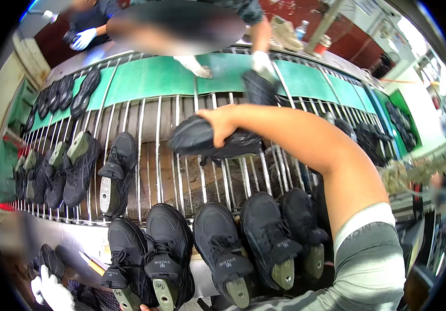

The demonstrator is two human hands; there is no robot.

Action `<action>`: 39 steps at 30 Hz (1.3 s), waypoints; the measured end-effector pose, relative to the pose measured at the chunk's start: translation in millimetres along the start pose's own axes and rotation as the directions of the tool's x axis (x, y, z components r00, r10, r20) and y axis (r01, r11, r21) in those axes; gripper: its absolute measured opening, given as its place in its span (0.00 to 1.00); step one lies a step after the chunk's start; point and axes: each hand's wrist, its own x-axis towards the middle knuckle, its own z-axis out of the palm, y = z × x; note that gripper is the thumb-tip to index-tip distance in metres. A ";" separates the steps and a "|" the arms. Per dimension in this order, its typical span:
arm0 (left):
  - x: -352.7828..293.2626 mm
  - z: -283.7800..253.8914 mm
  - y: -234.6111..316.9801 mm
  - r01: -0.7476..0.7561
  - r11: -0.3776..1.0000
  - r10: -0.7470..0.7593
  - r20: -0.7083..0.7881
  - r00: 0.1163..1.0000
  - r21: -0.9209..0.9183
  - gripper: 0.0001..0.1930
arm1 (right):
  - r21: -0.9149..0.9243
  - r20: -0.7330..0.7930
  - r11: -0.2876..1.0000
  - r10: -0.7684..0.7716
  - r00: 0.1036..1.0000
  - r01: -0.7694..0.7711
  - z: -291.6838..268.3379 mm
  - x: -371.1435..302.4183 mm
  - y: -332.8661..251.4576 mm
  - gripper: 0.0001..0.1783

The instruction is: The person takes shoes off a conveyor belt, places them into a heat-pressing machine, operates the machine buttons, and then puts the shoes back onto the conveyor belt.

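Note:
My right arm reaches across from the lower right over the metal-rod rack. At its end my right hand (220,123) is closed round a black shoe (189,136), which lies sideways above the rods. A little skin at the lower edge seems to be my left hand (148,308), beside a black sneaker on a last (167,243); most of that hand is out of the picture, so its grip does not show. Several more black sneakers (265,228) on grey-green lasts stand in a row along the near edge, toes pointing away from me.
More black shoes on lasts (82,166) stand on the left of the rack (159,155). Soles (85,93) lie on the green belt (223,78). Across it, a co-worker's white-gloved hand (264,66) holds a dark shoe piece (260,89). A gloved hand (52,290) shows lower left, near an orange-handled tool (94,265).

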 end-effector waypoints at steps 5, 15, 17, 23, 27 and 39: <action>-23.7 42.9 149.8 -0.235 0.899 0.188 -0.159 0.969 -0.370 0.41 | -0.373 -0.454 0.920 -0.073 0.888 -0.115 34.4 -132.7 -82.1 0.59; -50.9 6.4 248.3 -0.650 0.699 0.592 -0.267 0.760 -0.299 0.25 | 0.433 -0.875 0.819 0.483 0.043 -0.377 190.2 -598.5 -174.0 0.61; -75.7 -12.5 284.5 -0.800 0.518 0.667 -0.444 0.599 -0.302 0.20 | 0.616 -0.788 0.743 0.578 -0.213 -0.260 245.3 -698.5 -194.4 0.64; -248.7 16.4 359.1 -0.604 0.238 0.925 -0.012 0.381 -0.761 0.04 | 0.815 -0.347 0.574 0.592 -0.727 0.078 400.2 -928.9 -254.1 0.60; -367.6 92.8 304.6 -0.428 0.422 0.859 0.503 -0.094 -0.800 0.06 | 0.944 -0.221 0.312 0.372 -0.902 -0.102 478.2 -1053.6 -231.9 0.55; -543.3 98.1 250.3 -0.501 0.330 0.238 0.585 -0.775 -0.800 0.08 | 0.747 0.247 -0.631 0.554 -0.795 -0.208 570.2 -1231.0 -65.2 0.56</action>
